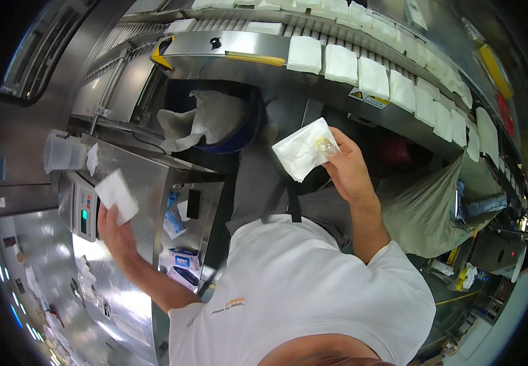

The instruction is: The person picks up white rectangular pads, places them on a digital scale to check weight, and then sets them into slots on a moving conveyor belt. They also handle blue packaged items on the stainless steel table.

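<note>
My left hand (pixel 116 233) is closed on the edge of a white folded cloth (pixel 117 194). It is beside a digital scale (pixel 83 207) with a lit green display, at the left end of a steel table. In front of my body, my right hand (pixel 350 171) grips a second white folded cloth (pixel 300 152) by its right side. A small clear, crinkled plastic piece (pixel 327 147) with a yellowish tint lies against that cloth at my fingertips. Whether it is a wrapper or a cup I cannot make out.
A roller conveyor (pixel 215 25) curves across the far side, its steel front edge hung with several white folded cloths (pixel 341 63). A clear plastic jug (pixel 64 152) stands behind the scale. A dark blue bin (pixel 233 143) holds grey fabric. Packets (pixel 183 259) lie on a shelf; a grey-green sack (pixel 423 213) hangs right.
</note>
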A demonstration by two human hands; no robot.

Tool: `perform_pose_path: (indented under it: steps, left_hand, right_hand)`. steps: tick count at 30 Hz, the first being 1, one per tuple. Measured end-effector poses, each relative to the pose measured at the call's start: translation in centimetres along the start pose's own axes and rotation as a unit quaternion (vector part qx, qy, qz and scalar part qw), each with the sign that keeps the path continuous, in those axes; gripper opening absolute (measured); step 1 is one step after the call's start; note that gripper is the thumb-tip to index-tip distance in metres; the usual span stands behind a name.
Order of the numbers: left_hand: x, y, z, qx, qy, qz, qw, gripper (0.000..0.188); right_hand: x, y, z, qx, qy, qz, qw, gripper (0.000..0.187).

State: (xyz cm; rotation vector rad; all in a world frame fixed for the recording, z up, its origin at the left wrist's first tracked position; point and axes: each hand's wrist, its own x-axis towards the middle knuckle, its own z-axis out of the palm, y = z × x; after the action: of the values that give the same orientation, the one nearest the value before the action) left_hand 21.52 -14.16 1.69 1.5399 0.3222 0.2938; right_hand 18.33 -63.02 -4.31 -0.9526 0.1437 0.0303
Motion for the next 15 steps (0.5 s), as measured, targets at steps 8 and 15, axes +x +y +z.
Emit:
perform_pose_path:
  steps: [8,15]
  left_hand:
    - [4.3,-8.6,-14.4,0.475,0.06,0.031,0.877,0.051]
    - [-2.2,-3.8,9.1,0.142,-0.138,0.241,0.95,0.062]
  right_hand:
    - [1.1,0.2,1.7,-0.243,-0.016,-0.116,0.963,0.036]
    - [-0.9,-2.8,4.1,-0.318,-0.026,-0.126,0.939,0.037]
